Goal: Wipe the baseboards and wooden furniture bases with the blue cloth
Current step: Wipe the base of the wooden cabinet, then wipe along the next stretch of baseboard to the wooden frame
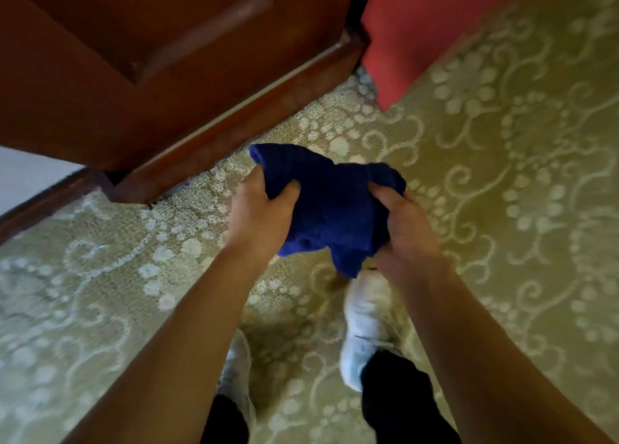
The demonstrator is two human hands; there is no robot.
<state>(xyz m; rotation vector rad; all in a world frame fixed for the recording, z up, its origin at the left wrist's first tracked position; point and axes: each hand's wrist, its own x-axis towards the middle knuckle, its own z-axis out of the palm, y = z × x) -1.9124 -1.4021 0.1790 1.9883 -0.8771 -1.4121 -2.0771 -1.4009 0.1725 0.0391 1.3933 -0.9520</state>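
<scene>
A pale green carpet (502, 175) with a light floral scroll pattern is covering the floor, and a dark wooden cabinet (134, 58) is standing at the upper left with its base board (234, 122) meeting the carpet. A red piece of furniture (418, 24) is sitting just beside the cabinet at the top, and a strip of white wall with a dark baseboard (40, 205) is showing at the far left. Both bare forearms are reaching forward and down from the lower edge of the view. The left hand (258, 215) is gripping the left edge of the blue cloth (331, 205), thumb curled over the top (the picture is a little blurred). The right hand (402, 229) is clutching the cloth's right side with curled fingers. The cloth is hanging bunched between them, above the carpet and near the cabinet base but apart from it. Two white shoes (365, 326) and dark trouser legs are showing below.
</scene>
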